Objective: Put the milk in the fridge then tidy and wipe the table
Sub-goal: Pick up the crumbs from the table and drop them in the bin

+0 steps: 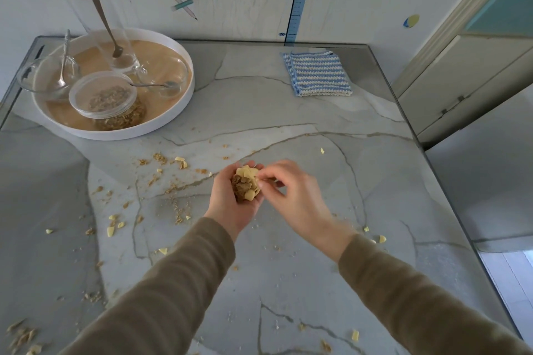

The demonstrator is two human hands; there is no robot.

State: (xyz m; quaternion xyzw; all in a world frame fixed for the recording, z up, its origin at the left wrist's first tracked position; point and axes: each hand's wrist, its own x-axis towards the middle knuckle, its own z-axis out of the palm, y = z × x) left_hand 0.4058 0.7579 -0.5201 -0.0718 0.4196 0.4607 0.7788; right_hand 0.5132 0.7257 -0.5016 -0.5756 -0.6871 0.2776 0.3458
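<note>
My left hand (230, 204) is cupped palm up above the middle of the grey marble table (360, 170) and holds a heap of gathered crumbs (245, 185), brown cereal bits and pale flakes. My right hand (291, 196) is right beside it, its fingertips pinching at the top of that heap. Scattered crumbs (161, 181) lie over the left and near parts of the table. A blue and white striped cloth (317, 73) lies folded at the far right of the table. No milk is in view.
A round white tray (176, 112) at the far left holds a tall glass with a spoon (101, 23), glass bowls with spoons (49, 78) and a lidded container of cereal (115, 106). The table's right edge drops to the floor; a door (476, 66) stands beyond.
</note>
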